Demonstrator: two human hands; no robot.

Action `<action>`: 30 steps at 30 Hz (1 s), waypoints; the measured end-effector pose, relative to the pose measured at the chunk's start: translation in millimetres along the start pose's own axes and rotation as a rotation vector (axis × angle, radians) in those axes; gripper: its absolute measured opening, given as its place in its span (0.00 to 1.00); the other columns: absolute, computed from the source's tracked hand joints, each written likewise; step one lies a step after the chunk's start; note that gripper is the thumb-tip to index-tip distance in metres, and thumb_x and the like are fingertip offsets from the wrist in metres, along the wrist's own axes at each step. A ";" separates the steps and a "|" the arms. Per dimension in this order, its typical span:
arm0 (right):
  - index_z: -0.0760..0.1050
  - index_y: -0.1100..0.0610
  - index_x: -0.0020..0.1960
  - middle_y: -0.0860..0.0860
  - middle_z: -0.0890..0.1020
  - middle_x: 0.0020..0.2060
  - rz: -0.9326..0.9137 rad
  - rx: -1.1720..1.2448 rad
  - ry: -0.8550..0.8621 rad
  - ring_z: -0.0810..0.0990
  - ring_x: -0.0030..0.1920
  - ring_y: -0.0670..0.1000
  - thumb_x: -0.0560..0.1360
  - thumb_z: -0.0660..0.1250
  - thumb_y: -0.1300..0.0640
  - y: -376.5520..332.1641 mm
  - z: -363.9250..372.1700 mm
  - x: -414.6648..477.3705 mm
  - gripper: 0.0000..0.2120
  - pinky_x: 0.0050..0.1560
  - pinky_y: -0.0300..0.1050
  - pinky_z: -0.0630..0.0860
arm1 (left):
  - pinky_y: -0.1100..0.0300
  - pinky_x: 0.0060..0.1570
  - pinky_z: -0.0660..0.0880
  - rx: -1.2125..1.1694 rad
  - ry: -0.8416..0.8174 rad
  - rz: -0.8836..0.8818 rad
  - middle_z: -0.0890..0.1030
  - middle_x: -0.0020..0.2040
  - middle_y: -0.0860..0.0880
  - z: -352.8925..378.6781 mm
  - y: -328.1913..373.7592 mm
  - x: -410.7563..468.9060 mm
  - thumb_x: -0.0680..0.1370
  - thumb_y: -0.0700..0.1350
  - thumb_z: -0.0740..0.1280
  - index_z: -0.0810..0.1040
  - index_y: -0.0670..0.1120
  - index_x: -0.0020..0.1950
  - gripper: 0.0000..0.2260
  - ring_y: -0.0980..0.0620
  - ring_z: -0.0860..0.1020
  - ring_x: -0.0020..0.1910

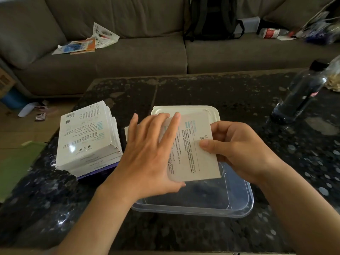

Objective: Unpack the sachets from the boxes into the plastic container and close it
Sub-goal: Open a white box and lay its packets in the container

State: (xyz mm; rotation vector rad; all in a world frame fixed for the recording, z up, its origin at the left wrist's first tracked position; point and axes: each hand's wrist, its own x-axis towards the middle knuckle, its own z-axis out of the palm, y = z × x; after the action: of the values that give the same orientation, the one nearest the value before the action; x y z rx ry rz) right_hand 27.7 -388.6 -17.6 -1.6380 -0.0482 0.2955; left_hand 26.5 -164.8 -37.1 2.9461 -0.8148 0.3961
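Note:
A white box (193, 144) with printed text hangs over the clear plastic container (239, 205) on the dark table. My right hand (237, 151) grips its right edge, thumb on top. My left hand (147, 153) lies over the box's left side with straight fingers and the thumb under its near corner. A cream lid (185, 109) lies behind the container. A stack of white boxes (86, 138) stands to the left. The container's floor shows nothing in it.
A dark plastic bottle (299, 94) stands at the table's right. A grey sofa (128, 52) behind holds papers (88, 41) and a black backpack (213, 17). A green sheet (16, 166) lies off the table's left edge.

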 end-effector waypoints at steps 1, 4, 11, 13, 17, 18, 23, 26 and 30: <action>0.80 0.59 0.55 0.51 0.88 0.49 -0.010 -0.038 0.011 0.87 0.50 0.51 0.74 0.71 0.61 -0.6 0.3 -0.1 0.10 0.52 0.55 0.84 | 0.33 0.76 0.53 -0.002 0.008 -0.005 0.60 0.77 0.43 0.0 -0.2 -0.1 0.59 0.74 0.70 0.46 0.47 0.82 0.61 0.40 0.60 0.76; 0.81 0.55 0.54 0.46 0.87 0.47 -0.123 -0.196 0.145 0.87 0.49 0.47 0.74 0.72 0.53 -1.3 -1.0 0.7 0.10 0.47 0.51 0.85 | 0.34 0.75 0.56 -0.009 0.030 -0.026 0.62 0.75 0.43 -0.5 -2.4 1.0 0.59 0.73 0.69 0.50 0.46 0.81 0.59 0.41 0.62 0.74; 0.83 0.48 0.55 0.43 0.85 0.48 -0.298 -0.374 0.250 0.84 0.52 0.45 0.80 0.66 0.60 1.9 -11.2 2.7 0.10 0.46 0.47 0.85 | 0.35 0.74 0.58 -0.043 0.025 -0.014 0.63 0.75 0.44 4.1 -3.0 -0.8 0.59 0.73 0.70 0.52 0.46 0.80 0.59 0.42 0.63 0.73; 0.80 0.45 0.59 0.45 0.85 0.48 -0.311 -0.349 0.232 0.84 0.52 0.47 0.80 0.65 0.62 1.5 -10.9 3.1 0.15 0.44 0.44 0.85 | 0.35 0.74 0.58 -0.061 0.030 -0.009 0.63 0.75 0.44 4.8 -2.3 -0.8 0.59 0.73 0.70 0.53 0.46 0.81 0.59 0.42 0.62 0.73; 0.76 0.42 0.66 0.46 0.82 0.50 -0.321 -0.384 0.186 0.84 0.51 0.48 0.81 0.62 0.65 -0.3 -11.7 3.1 0.22 0.42 0.41 0.84 | 0.37 0.75 0.57 -0.082 0.044 0.006 0.63 0.75 0.45 4.8 -0.2 -1.3 0.59 0.72 0.70 0.53 0.45 0.80 0.58 0.43 0.61 0.73; 0.75 0.42 0.67 0.47 0.82 0.50 -0.322 -0.410 0.174 0.84 0.51 0.47 0.81 0.61 0.66 -0.4 -11.9 3.0 0.24 0.43 0.42 0.84 | 0.37 0.75 0.57 -0.085 0.049 0.012 0.63 0.74 0.45 4.7 -0.1 -1.3 0.60 0.72 0.70 0.53 0.45 0.80 0.58 0.43 0.61 0.73; 0.72 0.44 0.58 0.48 0.81 0.46 -0.312 -0.443 0.110 0.83 0.48 0.41 0.79 0.59 0.72 -4.8 -12.5 2.3 0.23 0.39 0.37 0.82 | 0.36 0.75 0.56 -0.086 0.069 0.065 0.63 0.75 0.44 2.6 0.4 -2.1 0.61 0.70 0.72 0.54 0.45 0.80 0.56 0.42 0.62 0.74; 0.71 0.45 0.53 0.49 0.82 0.45 -0.315 -0.453 0.089 0.85 0.46 0.43 0.78 0.59 0.73 -10.1 -12.8 2.2 0.21 0.40 0.41 0.83 | 0.36 0.75 0.55 -0.088 0.074 0.091 0.63 0.75 0.44 2.0 1.5 -2.7 0.61 0.70 0.71 0.54 0.45 0.80 0.56 0.42 0.62 0.74; 0.73 0.43 0.60 0.47 0.80 0.49 -0.352 -0.443 0.118 0.84 0.46 0.46 0.78 0.61 0.71 -13.3 -11.9 3.6 0.24 0.41 0.42 0.84 | 0.36 0.76 0.53 -0.091 0.083 0.029 0.63 0.75 0.44 -1.3 -5.9 -1.8 0.60 0.70 0.72 0.53 0.45 0.80 0.58 0.42 0.62 0.74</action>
State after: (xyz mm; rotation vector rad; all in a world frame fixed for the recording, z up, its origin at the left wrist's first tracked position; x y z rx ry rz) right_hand 35.7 -398.2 -4.3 -2.0423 -0.3286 -0.0914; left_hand 27.7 -158.7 -36.2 2.8170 -0.8427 0.4664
